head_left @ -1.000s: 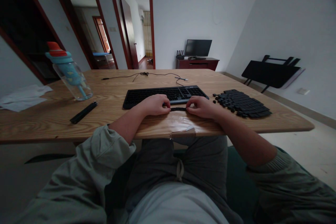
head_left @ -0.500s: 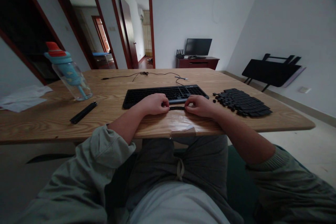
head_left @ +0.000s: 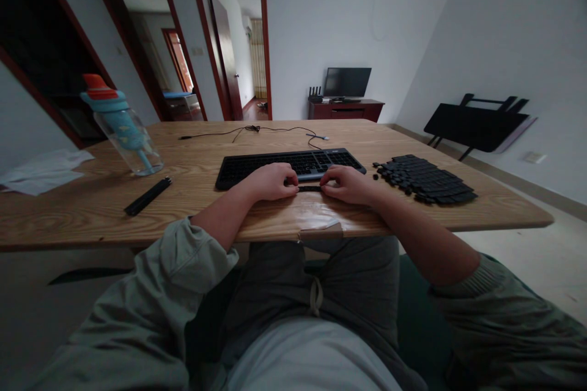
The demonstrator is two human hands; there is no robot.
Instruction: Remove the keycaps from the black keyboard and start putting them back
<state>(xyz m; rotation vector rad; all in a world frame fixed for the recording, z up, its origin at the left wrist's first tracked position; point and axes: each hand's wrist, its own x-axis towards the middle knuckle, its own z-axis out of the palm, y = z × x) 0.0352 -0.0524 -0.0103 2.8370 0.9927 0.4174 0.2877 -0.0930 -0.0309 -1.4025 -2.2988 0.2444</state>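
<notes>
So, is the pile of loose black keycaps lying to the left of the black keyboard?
No, the pile of loose black keycaps lies right of the black keyboard.

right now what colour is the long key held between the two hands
Black, seen in the head view: the long key between the left hand and right hand.

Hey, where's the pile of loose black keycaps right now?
In the head view, the pile of keycaps lies on the wooden table, on the person's right side, just right of the keyboard and beyond the right hand.
</notes>
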